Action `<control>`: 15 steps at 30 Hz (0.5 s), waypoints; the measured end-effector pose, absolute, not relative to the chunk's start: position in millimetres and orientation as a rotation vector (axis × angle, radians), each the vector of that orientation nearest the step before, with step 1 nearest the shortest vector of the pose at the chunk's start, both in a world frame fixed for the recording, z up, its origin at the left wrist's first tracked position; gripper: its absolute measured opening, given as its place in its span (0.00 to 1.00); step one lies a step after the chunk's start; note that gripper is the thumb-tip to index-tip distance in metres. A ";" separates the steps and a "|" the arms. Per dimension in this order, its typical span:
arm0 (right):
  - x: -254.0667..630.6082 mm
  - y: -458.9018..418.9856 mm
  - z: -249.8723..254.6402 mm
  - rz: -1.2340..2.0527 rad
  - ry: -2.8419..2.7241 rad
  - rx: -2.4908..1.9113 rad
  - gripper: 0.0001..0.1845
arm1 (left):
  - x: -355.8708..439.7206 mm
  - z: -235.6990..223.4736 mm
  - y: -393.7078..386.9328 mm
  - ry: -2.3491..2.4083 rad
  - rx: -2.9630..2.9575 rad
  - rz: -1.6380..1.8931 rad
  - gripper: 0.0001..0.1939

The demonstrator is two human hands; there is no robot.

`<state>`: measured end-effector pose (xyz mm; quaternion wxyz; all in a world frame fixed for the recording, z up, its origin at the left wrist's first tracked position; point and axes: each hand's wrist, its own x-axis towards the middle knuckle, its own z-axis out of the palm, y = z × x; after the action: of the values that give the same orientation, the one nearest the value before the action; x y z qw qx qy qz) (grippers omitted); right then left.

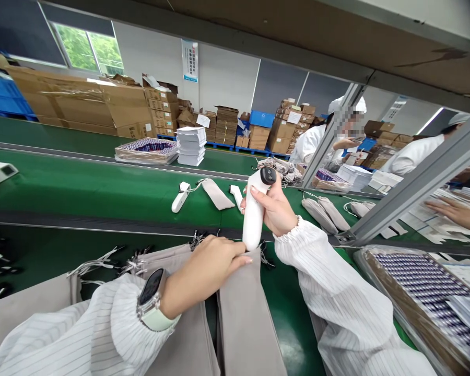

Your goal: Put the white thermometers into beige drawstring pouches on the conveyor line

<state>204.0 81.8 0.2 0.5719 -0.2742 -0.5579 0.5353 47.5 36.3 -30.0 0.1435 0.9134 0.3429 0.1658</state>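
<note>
My right hand (276,209) is wrapped round a white infrared thermometer (253,219) with a black sensor head, held upright with its head at the top. The thermometer's lower end is at the mouth of a grey drawstring pouch (245,313); whether it is inside I cannot tell. My left hand (215,261) grips the rim of that pouch between thumb and fingers. More grey pouches (180,303) lie under my left arm, their cords bunched at the far end. Beyond my hands, on the green conveyor belt, are another white thermometer (180,197) and a grey pouch (217,194).
A tray of batteries (419,277) stands at the right, near a slanted metal post (407,183). Across the belt are a second battery tray (147,149) and a stack of white booklets (190,146). Co-workers (311,143) sit opposite. An overhead shelf (297,31) spans the top.
</note>
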 end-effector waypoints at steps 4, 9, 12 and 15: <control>202.4 84.2 -4.9 1.292 -1.261 -0.629 0.21 | 49.4 -25.0 36.5 1.068 2.420 0.786 0.15; 193.7 75.6 -16.4 1.505 -1.586 -0.844 0.22 | 45.9 -23.0 40.3 1.163 2.287 1.375 0.10; 186.9 66.9 -20.2 1.585 -1.848 -1.009 0.29 | 42.3 -23.5 47.9 1.205 2.290 1.513 0.10; 193.4 70.9 -19.1 1.314 -1.895 -1.074 0.30 | 37.7 -18.9 52.0 1.310 2.298 1.414 0.11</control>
<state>193.4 70.9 -19.1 0.2945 -0.4034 -0.7118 0.4938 37.7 52.0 -18.9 0.0711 0.7642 0.4356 0.4702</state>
